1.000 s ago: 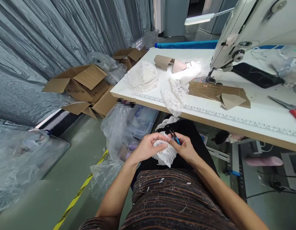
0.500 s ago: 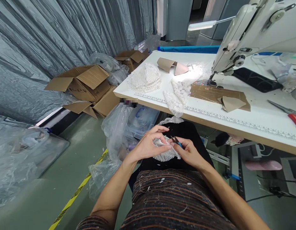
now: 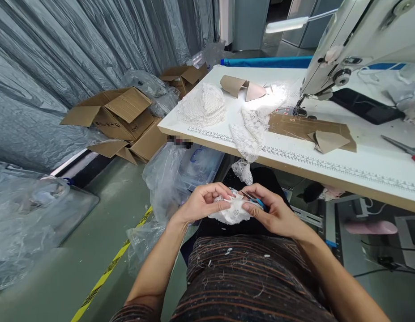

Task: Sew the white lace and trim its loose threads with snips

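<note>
White lace fabric (image 3: pixel 232 214) is bunched over my lap between both hands. My left hand (image 3: pixel 209 201) pinches its left side between thumb and fingers. On the other side my right hand (image 3: pixel 269 208) grips the lace with thumb and forefinger, and small blue-handled thread snips (image 3: pixel 260 202) are tucked in the same hand, blades pointing left. Another length of lace (image 3: pixel 249 138) hangs over the table's front edge toward my lap. A stack of white lace pieces (image 3: pixel 203 107) lies on the table's left part.
The white sewing table (image 3: pixel 200 123) has a printed ruler along its front edge. A sewing machine (image 3: pixel 348 58) stands at right, near brown card (image 3: pixel 294 127) and red-handled scissors (image 3: pixel 404 147). Cardboard boxes (image 3: pixel 123 114) and plastic bags (image 3: pixel 163 183) are to the left.
My right hand has turned from holding the snips' tips at the lace to gripping the lace with thumb and forefinger. The lace is spread more between my hands.
</note>
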Demonstrator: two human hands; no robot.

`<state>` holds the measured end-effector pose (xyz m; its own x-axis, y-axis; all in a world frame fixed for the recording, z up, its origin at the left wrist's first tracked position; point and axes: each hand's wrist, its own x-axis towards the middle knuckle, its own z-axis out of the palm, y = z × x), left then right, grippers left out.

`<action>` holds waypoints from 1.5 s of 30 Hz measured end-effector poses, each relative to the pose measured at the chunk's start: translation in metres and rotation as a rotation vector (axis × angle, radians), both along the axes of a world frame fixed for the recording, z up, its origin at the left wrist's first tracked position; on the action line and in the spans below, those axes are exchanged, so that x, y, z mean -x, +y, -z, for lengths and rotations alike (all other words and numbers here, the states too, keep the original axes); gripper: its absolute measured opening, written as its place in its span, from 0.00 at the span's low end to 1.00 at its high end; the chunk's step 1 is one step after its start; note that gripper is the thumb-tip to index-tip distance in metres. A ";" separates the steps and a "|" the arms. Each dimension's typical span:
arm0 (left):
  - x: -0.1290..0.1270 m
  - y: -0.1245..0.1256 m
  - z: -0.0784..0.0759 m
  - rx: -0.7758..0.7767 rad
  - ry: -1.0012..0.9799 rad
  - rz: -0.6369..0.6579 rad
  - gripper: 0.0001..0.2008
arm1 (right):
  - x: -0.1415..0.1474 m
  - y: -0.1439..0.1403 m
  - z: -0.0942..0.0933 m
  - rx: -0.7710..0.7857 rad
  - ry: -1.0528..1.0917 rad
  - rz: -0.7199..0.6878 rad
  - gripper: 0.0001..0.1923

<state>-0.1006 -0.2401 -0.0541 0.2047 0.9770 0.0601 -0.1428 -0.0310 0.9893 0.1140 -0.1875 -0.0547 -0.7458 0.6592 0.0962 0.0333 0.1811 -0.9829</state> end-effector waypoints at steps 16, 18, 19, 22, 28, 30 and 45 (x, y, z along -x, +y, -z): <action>-0.012 -0.002 -0.008 0.144 0.064 -0.229 0.15 | -0.002 -0.003 0.004 -0.063 -0.120 0.145 0.10; -0.012 -0.002 -0.008 0.148 0.078 -0.241 0.15 | -0.004 -0.003 0.005 -0.055 -0.123 0.172 0.10; -0.012 -0.002 -0.008 0.145 0.088 -0.246 0.15 | -0.005 -0.003 0.006 -0.054 -0.123 0.179 0.09; -0.011 -0.003 -0.007 0.133 0.131 -0.246 0.13 | -0.008 -0.003 0.008 -0.051 -0.111 0.201 0.10; -0.011 -0.005 -0.004 0.103 0.178 -0.248 0.18 | -0.009 -0.002 0.014 -0.021 -0.139 0.265 0.13; -0.011 -0.005 -0.003 0.089 0.198 -0.246 0.20 | -0.009 -0.002 0.015 -0.021 -0.144 0.271 0.13; -0.005 -0.008 0.011 -0.019 0.479 -0.311 0.20 | -0.007 0.001 0.024 -0.133 -0.180 0.243 0.13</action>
<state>-0.0955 -0.2477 -0.0649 -0.0838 0.9953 0.0492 0.3398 -0.0178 0.9403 0.1207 -0.1867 -0.0785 -0.5813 0.8103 0.0741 0.2628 0.2731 -0.9254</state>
